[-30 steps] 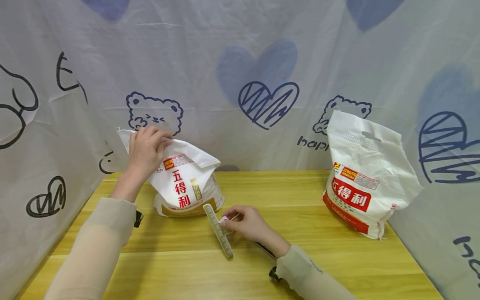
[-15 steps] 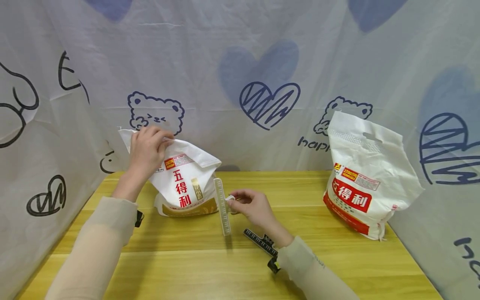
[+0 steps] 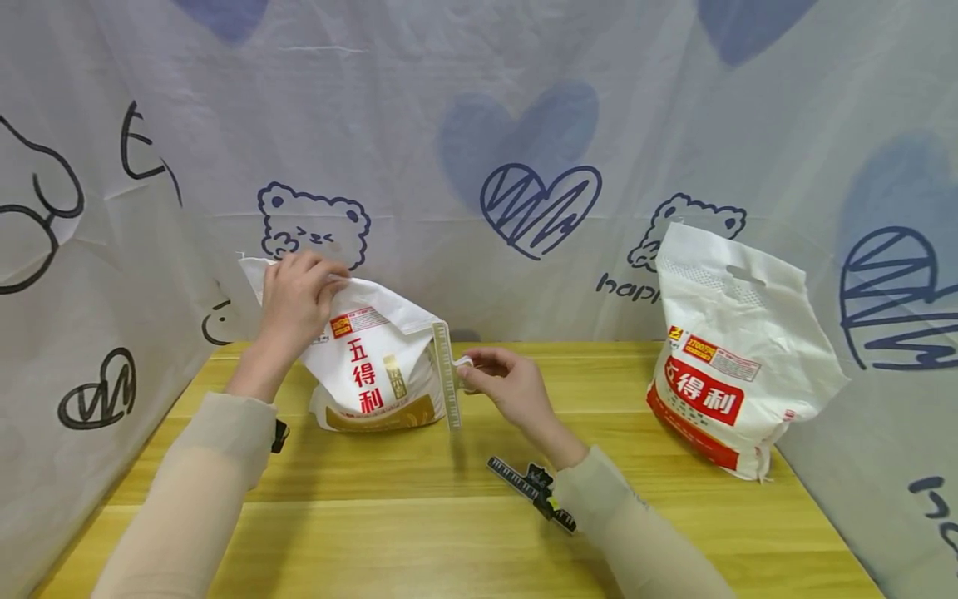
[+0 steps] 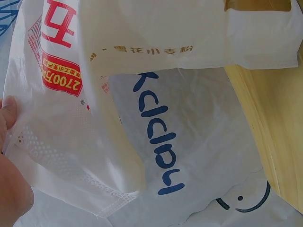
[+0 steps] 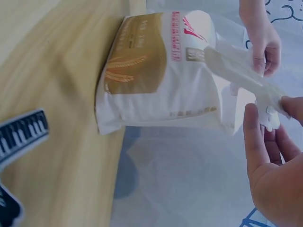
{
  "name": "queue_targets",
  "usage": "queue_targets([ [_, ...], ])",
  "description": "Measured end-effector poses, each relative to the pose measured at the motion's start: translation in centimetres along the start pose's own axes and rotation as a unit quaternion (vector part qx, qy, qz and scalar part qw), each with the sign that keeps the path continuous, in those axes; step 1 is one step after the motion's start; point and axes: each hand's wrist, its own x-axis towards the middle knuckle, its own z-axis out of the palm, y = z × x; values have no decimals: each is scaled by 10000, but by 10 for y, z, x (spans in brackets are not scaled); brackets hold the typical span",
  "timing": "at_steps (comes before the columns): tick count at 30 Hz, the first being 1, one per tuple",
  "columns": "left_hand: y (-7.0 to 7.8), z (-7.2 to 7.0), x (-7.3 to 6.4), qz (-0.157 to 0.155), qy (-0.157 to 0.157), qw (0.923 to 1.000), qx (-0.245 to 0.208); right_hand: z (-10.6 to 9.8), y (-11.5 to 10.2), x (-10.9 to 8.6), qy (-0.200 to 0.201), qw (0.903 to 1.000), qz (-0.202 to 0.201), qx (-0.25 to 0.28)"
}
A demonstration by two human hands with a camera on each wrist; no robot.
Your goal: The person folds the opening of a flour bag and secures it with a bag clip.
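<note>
A white flour bag (image 3: 374, 358) with red characters and a gold base band stands on the left of the table, its top slumped over to the right. My left hand (image 3: 299, 291) grips the bag's top edge, and in the left wrist view its thumb (image 4: 9, 111) lies on the white plastic. Between thumb and fingers, my right hand (image 3: 509, 383) pinches the handle of a long white bag clip (image 3: 447, 374). The clip hangs nearly upright right at the bag's right side, overlapping it in the head view. In the right wrist view the clip (image 5: 236, 73) slants close beside the bag's top.
A black bag clip (image 3: 527, 487) lies on the wooden table (image 3: 374, 532), partly behind the right wrist's camera. A second flour bag (image 3: 726, 366) with a red base stands at the right. Printed cloth (image 3: 524, 125) hangs behind and at both sides.
My right hand has lifted the white clip up and away, turning it more upright and bringing it to the bag's side. The black clip has come into view. My left hand stays on the bag.
</note>
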Motion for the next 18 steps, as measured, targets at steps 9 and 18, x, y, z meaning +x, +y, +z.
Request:
queue_targets([
  [9,1,-2,-1,-25,-19,10000,8,-2,-14,19,104,9982,-464,-360],
  [18,1,-2,-1,13,-16,10000,25,0,-26,40,148,9955,-636,-685],
])
